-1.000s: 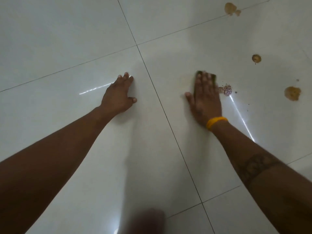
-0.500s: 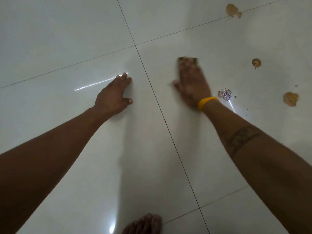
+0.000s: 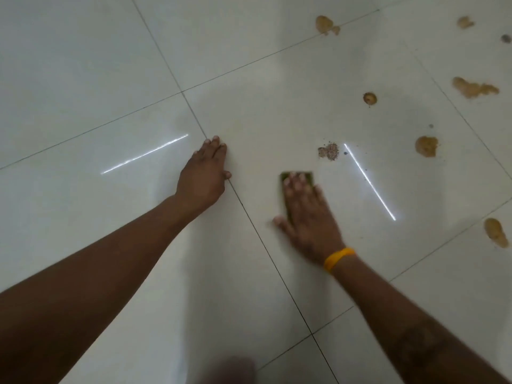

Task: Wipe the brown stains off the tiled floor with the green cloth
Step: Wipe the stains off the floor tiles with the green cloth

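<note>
1. Right hand (image 3: 307, 214), fingers flat, presses the green cloth (image 3: 296, 177); it has swept back toward the body.
2. Left hand (image 3: 203, 173) stays flat, bracing on the floor (image 3: 83, 79).
3. Crumb pile (image 3: 329, 151) at 1 o'clock and brown stains (image 3: 426, 146) at 2 o'clock remain unwiped.

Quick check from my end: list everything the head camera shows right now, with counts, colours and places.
brown stains: seven, tan-brown, spread across the tiles to the upper right and right edge.
gritty debris pile: one, grey-brown, just ahead of the cloth.
dark specks: a few, grey, small, among the stains.
green cloth: one, green, flat under the right hand.
tiled floor: white glossy tiles, dark grout lines, two bright light streaks.
wristband: one, yellow, right wrist.
foot: one, blurred, bottom edge.
left hand: flat on floor at grout line.
right hand: pressing cloth, fingers straight.
</note>
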